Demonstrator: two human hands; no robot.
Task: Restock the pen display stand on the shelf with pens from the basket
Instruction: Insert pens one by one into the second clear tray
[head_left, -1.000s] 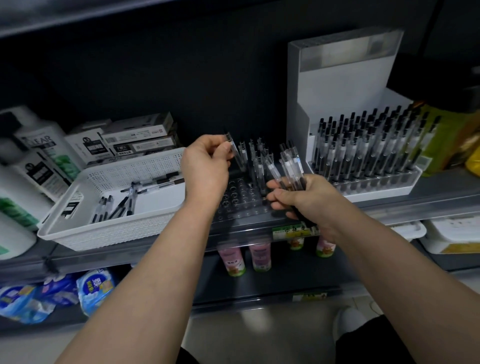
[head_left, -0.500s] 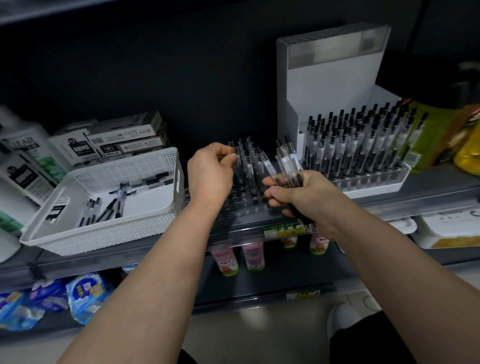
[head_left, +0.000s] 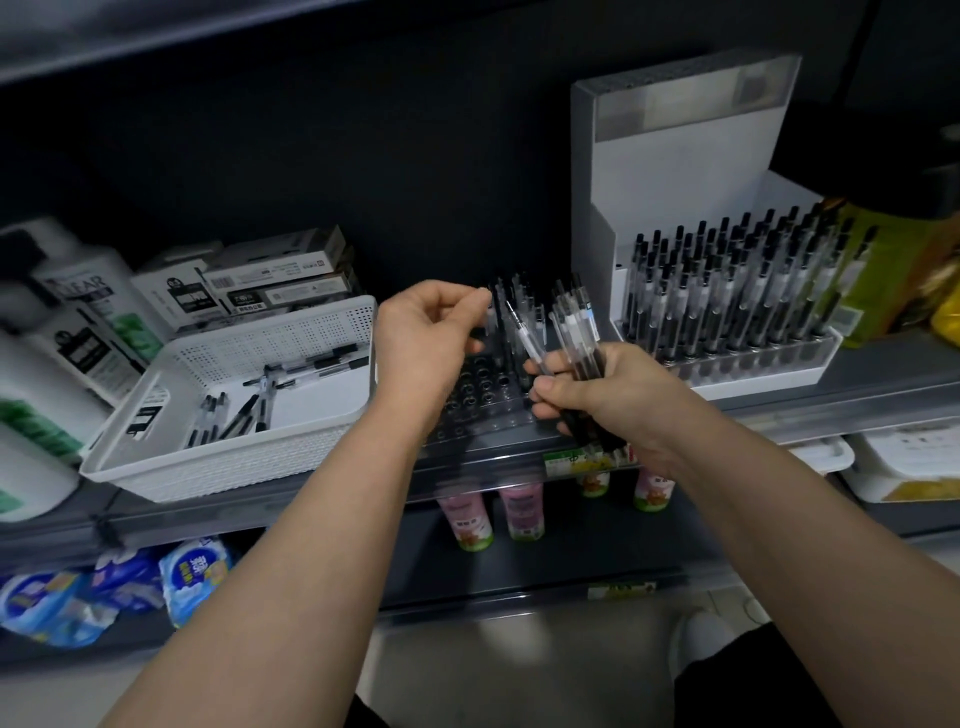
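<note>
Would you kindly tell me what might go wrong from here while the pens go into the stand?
The right hand grips a fanned bundle of pens near the shelf edge; one might slip and fall. The left hand pinches a pen among others standing close in the clear stand, so it could tip neighbours. The basket sits at the front edge; a forearm might nudge it.

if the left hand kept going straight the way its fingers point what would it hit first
The left hand points right, over the dark stand. First in line are the standing pens right at its fingers; whether it pinches one is blurred. Beyond them comes the pen bundle in the right hand.
</note>
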